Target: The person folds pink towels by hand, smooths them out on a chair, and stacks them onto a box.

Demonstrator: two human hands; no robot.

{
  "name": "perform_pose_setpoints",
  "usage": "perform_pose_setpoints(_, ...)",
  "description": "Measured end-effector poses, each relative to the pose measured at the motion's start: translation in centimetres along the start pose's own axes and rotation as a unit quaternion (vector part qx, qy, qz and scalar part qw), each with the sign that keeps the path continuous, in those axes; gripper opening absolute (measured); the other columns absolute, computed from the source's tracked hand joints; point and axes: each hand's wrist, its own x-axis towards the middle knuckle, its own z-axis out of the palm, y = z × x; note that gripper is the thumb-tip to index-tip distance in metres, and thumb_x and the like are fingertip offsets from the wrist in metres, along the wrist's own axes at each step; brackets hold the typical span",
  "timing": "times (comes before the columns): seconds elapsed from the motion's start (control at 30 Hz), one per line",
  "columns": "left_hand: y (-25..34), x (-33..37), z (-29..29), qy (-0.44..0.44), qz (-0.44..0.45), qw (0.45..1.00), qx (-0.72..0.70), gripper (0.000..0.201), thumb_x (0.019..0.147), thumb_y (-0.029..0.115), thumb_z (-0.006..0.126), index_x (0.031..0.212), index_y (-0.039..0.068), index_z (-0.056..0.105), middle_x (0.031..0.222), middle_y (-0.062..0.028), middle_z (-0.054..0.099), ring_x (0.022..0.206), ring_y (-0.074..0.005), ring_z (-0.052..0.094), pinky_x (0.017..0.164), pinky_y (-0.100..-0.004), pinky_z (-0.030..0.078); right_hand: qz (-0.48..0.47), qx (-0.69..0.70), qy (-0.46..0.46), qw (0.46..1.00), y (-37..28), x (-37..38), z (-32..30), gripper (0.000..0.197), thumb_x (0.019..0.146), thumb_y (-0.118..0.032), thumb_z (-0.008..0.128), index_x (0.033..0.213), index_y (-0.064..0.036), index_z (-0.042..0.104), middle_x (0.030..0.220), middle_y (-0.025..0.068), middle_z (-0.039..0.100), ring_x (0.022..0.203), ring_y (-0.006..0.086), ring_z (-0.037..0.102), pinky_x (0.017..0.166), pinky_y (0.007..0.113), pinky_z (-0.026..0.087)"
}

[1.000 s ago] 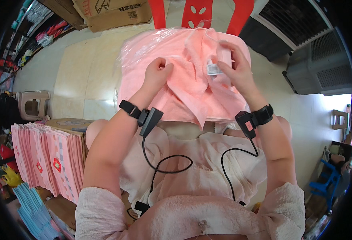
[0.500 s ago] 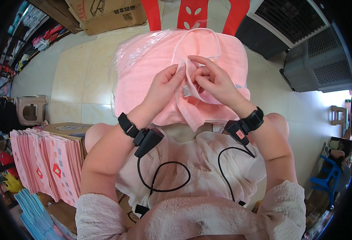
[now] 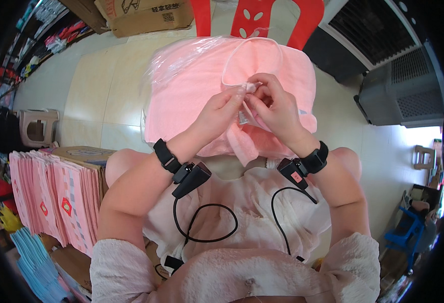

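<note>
My left hand (image 3: 225,107) and my right hand (image 3: 274,103) meet above a stack of pink towels (image 3: 181,101). The fingers of both hands pinch the gathered edge of one pink towel (image 3: 241,143), with the fingertips almost touching. A small printed label (image 3: 242,118) shows on this towel just below the pinch. The towel's lower end hangs toward my lap. Beyond my fingers, a pale edging (image 3: 232,52) curves in a loop over the stack. Clear plastic wrap (image 3: 174,55) covers the stack's far left side.
Behind the stack is a red plastic chair (image 3: 252,17). Folded pink towels (image 3: 55,197) stand at my left, with blue ones (image 3: 35,262) nearer. A cardboard box (image 3: 146,17) lies far left; a grey air cooler (image 3: 401,88) stands right. Cables (image 3: 234,227) hang from both wrist devices.
My two hands have come together at the towel's edge, with the cloth now bunched between the fingertips. The right fingers have curled in, and the label is more covered.
</note>
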Motion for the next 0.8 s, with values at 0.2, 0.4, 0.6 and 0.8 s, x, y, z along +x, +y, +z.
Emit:
perform_pose_setpoints(0.2, 1.4, -0.3, 0.7, -0.028, 0.067, 0.986, 0.151, 0.031, 0.085, 0.02, 0.055, 0.107, -0.001, 0.054, 0.09, -0.0036, 0.057, 0.08, -0.0076, 0.052, 0.072, -0.0233, 0.044, -0.251, -0.192, 0.039, 0.948, 0.5, 1.7, -1.2, 0.018, 0.066, -0.008, 0.065, 0.082, -0.0068, 0.057, 0.07, 0.0047, 0.057, 0.064, 0.0202, 0.054, 0.07, 0.032, 0.043)
perform_pose_setpoints(0.4, 0.8, -0.4, 0.6, 0.03, 0.092, 0.981, 0.166, 0.024, 0.076, 0.01, 0.056, 0.098, 0.001, 0.059, 0.082, -0.0075, 0.06, 0.073, -0.015, 0.055, 0.07, -0.0271, 0.044, -0.215, -0.098, 0.012, 0.972, -2.5, 2.0, -2.3, 0.015, 0.069, -0.003, 0.066, 0.08, -0.0028, 0.057, 0.076, 0.0059, 0.057, 0.065, 0.0143, 0.052, 0.06, 0.025, 0.042)
perform_pose_setpoints(0.6, 1.4, -0.8, 0.1, 0.096, 0.093, 0.949, 0.285, 0.03, 0.065, 0.002, 0.052, 0.094, 0.002, 0.056, 0.083, -0.0161, 0.06, 0.074, -0.0322, 0.057, 0.067, -0.0327, 0.046, -0.286, -0.101, 0.202, 0.931, -5.9, 1.8, -4.9, 0.016, 0.08, -0.005, 0.062, 0.092, -0.0003, 0.053, 0.076, 0.0029, 0.054, 0.063, 0.0043, 0.047, 0.055, 0.016, 0.039)
perform_pose_setpoints(0.8, 2.7, 0.0, 0.0, 0.186, 0.344, 0.827, 0.404, 0.049, 0.06, -0.008, 0.048, 0.106, 0.008, 0.054, 0.1, -0.0102, 0.053, 0.079, -0.0274, 0.057, 0.068, -0.0308, 0.048, -0.088, 0.151, 0.406, 0.897, -6.5, 4.2, -11.3, 0.021, 0.085, -0.021, 0.056, 0.09, -0.0006, 0.053, 0.082, 0.0068, 0.058, 0.07, 0.0116, 0.057, 0.062, 0.022, 0.048)
